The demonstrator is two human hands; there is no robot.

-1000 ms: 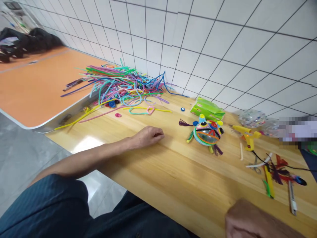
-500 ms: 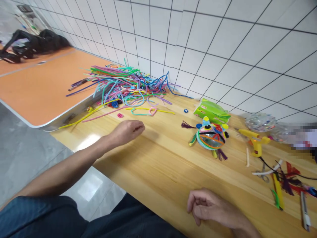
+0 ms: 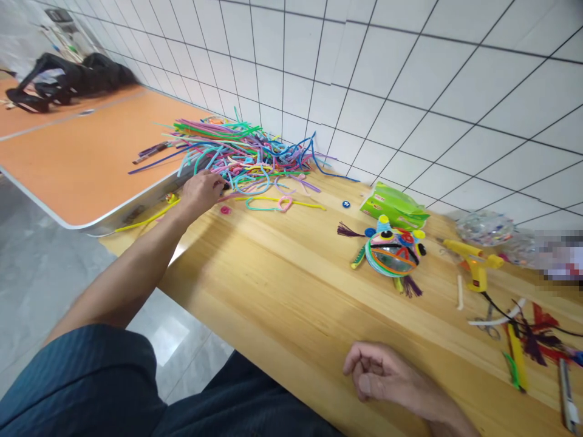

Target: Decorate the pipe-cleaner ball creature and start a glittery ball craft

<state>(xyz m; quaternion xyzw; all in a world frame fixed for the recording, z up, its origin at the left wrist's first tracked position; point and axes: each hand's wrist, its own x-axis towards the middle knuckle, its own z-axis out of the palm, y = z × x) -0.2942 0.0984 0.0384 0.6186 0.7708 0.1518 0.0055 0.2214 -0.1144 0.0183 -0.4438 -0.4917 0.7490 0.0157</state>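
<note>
My left hand (image 3: 203, 191) reaches to the near left edge of a pile of coloured pipe cleaners (image 3: 255, 152). Its fingers are bent down by a small dark item, and whether they grip it is hidden. Near the front edge of the wooden table (image 3: 282, 291) rests my right hand (image 3: 376, 370), its fingers loosely curled and apart, with nothing in them. Beyond it stands a round decorated figure (image 3: 392, 252) with button eyes, wrapped pipe cleaners and purple tassels. A blue button (image 3: 346, 204) and a pink curl (image 3: 225, 210) lie on the wood.
Behind the figure is a green packet (image 3: 394, 205). To the right lie a yellow glue gun (image 3: 476, 264), scissors (image 3: 489, 325), a cutter (image 3: 568, 397) and clear bags (image 3: 485, 227). An orange table (image 3: 91, 164) adjoins at the left, and a tiled wall rises behind.
My left hand has moved left and away from me, from above bare wood to the pile's edge. My right hand has stayed nearly still. The view has shifted slightly.
</note>
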